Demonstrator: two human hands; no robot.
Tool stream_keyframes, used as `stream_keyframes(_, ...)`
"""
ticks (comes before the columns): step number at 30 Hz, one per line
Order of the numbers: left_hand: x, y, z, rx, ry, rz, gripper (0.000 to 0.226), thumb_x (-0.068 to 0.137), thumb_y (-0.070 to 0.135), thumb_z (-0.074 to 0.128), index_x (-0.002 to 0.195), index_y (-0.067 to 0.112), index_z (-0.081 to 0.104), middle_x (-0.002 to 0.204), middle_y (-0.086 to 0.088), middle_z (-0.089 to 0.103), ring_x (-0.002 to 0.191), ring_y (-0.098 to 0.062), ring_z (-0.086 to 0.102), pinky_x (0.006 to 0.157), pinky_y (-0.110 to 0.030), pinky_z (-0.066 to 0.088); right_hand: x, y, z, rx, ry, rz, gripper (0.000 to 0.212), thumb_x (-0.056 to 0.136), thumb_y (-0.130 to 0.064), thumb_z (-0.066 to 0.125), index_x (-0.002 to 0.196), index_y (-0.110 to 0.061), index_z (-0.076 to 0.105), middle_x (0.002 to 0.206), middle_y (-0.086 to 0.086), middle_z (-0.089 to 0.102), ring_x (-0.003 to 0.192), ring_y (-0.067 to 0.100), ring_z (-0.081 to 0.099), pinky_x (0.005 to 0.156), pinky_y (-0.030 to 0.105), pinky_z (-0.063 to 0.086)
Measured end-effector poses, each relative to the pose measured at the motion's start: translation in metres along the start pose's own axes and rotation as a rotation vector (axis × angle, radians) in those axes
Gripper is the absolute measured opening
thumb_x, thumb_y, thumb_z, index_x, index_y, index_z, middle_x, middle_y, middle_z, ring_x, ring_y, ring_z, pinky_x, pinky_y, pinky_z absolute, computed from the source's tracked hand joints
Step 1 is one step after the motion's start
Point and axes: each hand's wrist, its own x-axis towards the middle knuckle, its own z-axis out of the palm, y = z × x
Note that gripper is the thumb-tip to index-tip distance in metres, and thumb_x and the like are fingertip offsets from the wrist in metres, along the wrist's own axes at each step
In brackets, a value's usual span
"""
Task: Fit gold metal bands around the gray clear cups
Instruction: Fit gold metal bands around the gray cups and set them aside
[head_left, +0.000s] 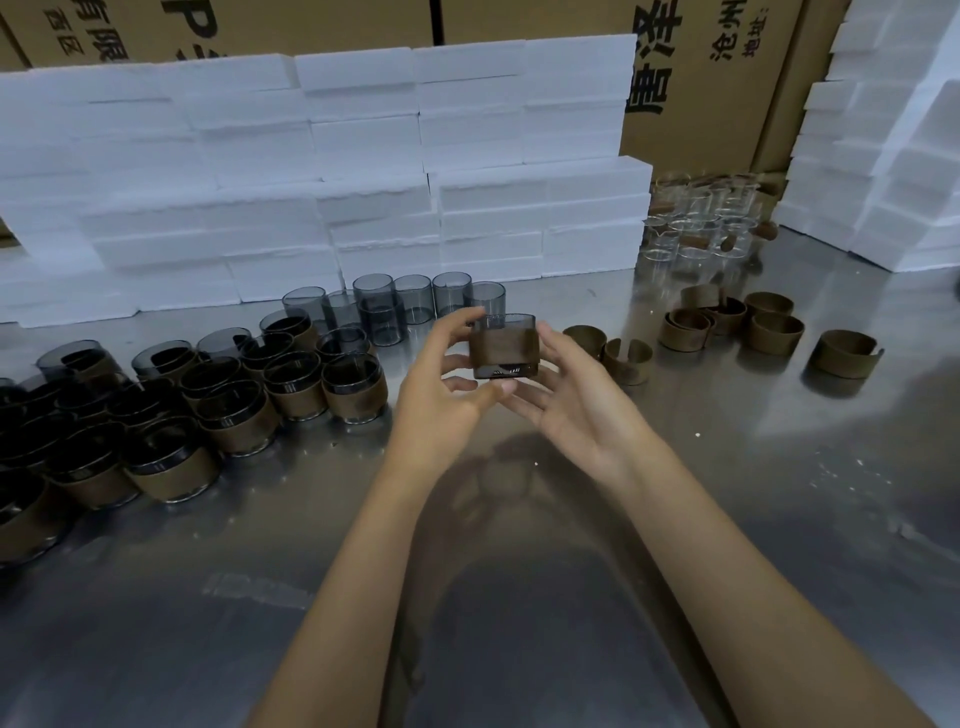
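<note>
Both hands held one gray cup (503, 345) clear of the steel surface (519, 597), a gold band (503, 349) already wrapped round its middle. The left hand (441, 395) had its grip closed on the cup's left side, thumb near the rim and fingers underneath, while the right hand (576, 400) pressed nearly straight fingers against the other side, probably to seat the band squarely. Banded cups (208, 415) crowded the left, bare gray cups (415, 301) stood behind, and spare bands (727, 322) lay to the right, within reach.

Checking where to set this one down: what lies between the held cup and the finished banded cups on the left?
In the head view, only bare steel table and the left hand lie between the held cup and the banded cups.
</note>
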Motion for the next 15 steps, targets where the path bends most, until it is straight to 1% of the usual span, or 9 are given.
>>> stream_keyframes(3, 0.0011, 0.0002, -0.0037, -0.097, -0.032, -0.050, 0.068, 0.083, -0.006, 0.077, 0.136, 0.030, 0.052, 0.136, -0.004, 0.060, 0.119, -0.018, 0.063, 0.094, -0.028, 0.056, 0.0005, -0.0025, -0.0043, 0.045, -0.022, 0.053, 0.043, 0.104, -0.023, 0.054, 0.138, 0.003, 0.056, 0.132, 0.027, 0.062, 0.128, 0.036, 0.060, 0.103, 0.040, 0.054)
stream_keyframes(5, 0.0009, -0.0002, -0.0042, -0.122, -0.059, -0.071, 0.068, 0.084, -0.004, 0.078, 0.136, 0.030, 0.051, 0.137, -0.003, 0.061, 0.123, -0.017, 0.061, 0.097, -0.027, 0.055, 0.0010, -0.0021, -0.0047, 0.006, -0.023, 0.030, 0.041, 0.105, -0.017, 0.050, 0.138, 0.007, 0.055, 0.138, 0.030, 0.058, 0.131, 0.036, 0.058, 0.104, 0.038, 0.052)
stream_keyframes(6, 0.0008, -0.0004, -0.0039, -0.132, -0.066, -0.083, 0.068, 0.083, -0.002, 0.079, 0.137, 0.030, 0.051, 0.138, -0.002, 0.061, 0.124, -0.016, 0.060, 0.096, -0.024, 0.054, 0.0010, -0.0019, -0.0044, -0.014, -0.019, 0.014, 0.040, 0.106, -0.016, 0.049, 0.137, 0.008, 0.055, 0.136, 0.029, 0.059, 0.128, 0.034, 0.060, 0.104, 0.036, 0.052)
stream_keyframes(9, 0.0011, -0.0007, -0.0022, -0.133, -0.046, -0.093, 0.068, 0.082, 0.002, 0.082, 0.138, 0.028, 0.051, 0.138, -0.003, 0.061, 0.121, -0.016, 0.061, 0.085, -0.013, 0.052, 0.0006, -0.0021, -0.0035, -0.031, -0.017, -0.006, 0.036, 0.107, -0.015, 0.047, 0.134, 0.007, 0.056, 0.126, 0.022, 0.061, 0.116, 0.027, 0.062, 0.102, 0.034, 0.053)
stream_keyframes(12, 0.0018, -0.0020, -0.0015, -0.127, -0.033, -0.086, 0.067, 0.083, 0.000, 0.081, 0.137, 0.026, 0.051, 0.139, -0.005, 0.060, 0.120, -0.018, 0.062, 0.081, -0.011, 0.051, 0.0006, -0.0019, -0.0035, -0.045, -0.023, -0.011, 0.034, 0.107, -0.014, 0.046, 0.132, 0.006, 0.058, 0.121, 0.020, 0.064, 0.112, 0.026, 0.065, 0.104, 0.035, 0.052)
stream_keyframes(15, 0.0020, -0.0033, -0.0013, -0.109, -0.038, -0.081, 0.066, 0.083, 0.000, 0.080, 0.135, 0.026, 0.050, 0.137, -0.001, 0.061, 0.122, -0.016, 0.060, 0.083, -0.012, 0.051, 0.0002, -0.0015, -0.0032, -0.077, -0.034, -0.018, 0.030, 0.107, -0.013, 0.047, 0.129, 0.003, 0.060, 0.118, 0.016, 0.069, 0.105, 0.022, 0.070, 0.104, 0.034, 0.053)
